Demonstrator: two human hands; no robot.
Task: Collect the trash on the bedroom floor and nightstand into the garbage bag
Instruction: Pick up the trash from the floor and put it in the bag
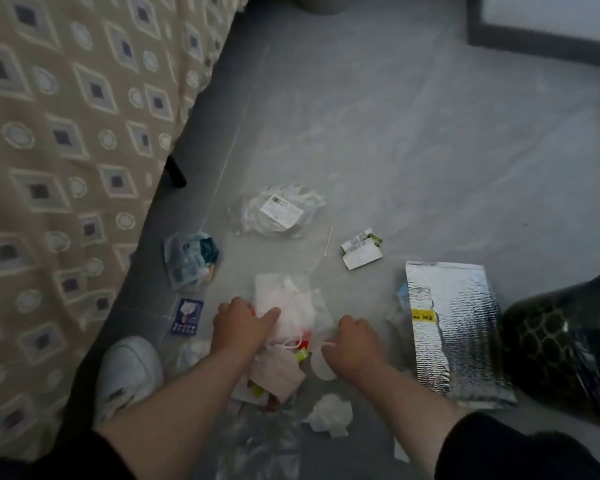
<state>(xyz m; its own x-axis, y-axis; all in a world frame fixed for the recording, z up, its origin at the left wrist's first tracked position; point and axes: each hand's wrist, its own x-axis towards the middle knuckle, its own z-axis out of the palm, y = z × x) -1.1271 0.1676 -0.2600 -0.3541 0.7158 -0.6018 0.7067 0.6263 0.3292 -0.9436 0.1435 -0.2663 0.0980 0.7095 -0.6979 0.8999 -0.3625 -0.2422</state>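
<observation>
Both hands reach down to a heap of pale wrappers [291,317] on the floor [430,168], the left hand [241,322] pressed flat on it with fingers loosely spread, the right hand [355,341] curled on its edge, a silver foil bag [458,327] just right of the right hand, and a dark garbage bag [561,351] beyond that.

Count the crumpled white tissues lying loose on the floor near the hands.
1 clearly: a crumpled tissue just below the right hand. A pale wad by the white shoe may be another, but it is too blurred to tell; more could be hidden in the central pile.
</observation>
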